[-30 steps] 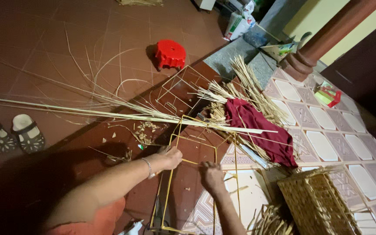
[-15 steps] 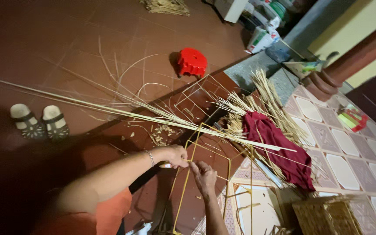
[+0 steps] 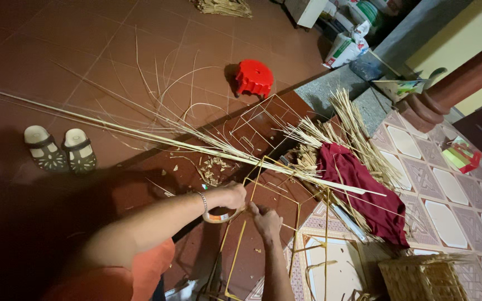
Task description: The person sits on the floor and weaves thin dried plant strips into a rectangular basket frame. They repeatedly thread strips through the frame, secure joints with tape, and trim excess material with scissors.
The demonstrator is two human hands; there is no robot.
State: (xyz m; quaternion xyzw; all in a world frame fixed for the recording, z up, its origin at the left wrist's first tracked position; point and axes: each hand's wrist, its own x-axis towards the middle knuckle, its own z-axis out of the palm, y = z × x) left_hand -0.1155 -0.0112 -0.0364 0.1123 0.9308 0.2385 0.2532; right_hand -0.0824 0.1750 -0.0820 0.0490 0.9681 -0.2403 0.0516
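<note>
My left hand [image 3: 231, 195], with a bracelet at the wrist, is closed at a joint of a thin yellow rod frame [image 3: 298, 202] on the floor. A roll of tape [image 3: 217, 216] sits under its fingers. My right hand [image 3: 265, 221] is just right of it, almost touching, with its fingertips pinched on the same frame rod. Long pale reeds [image 3: 140, 134] lie across the floor just beyond both hands.
A red plastic stool [image 3: 254, 77] stands further off. A pair of sandals [image 3: 59, 148] is at the left. A maroon cloth [image 3: 364, 187] lies over a straw bundle [image 3: 352, 125]. There is a woven basket [image 3: 425, 276] at lower right, sacks [image 3: 344, 49] at the top, and another wire frame [image 3: 260, 120].
The view has shifted, so everything sits lower and further right in frame. My hands have come closer together at the frame joint, and the tape roll now shows under my left hand.
</note>
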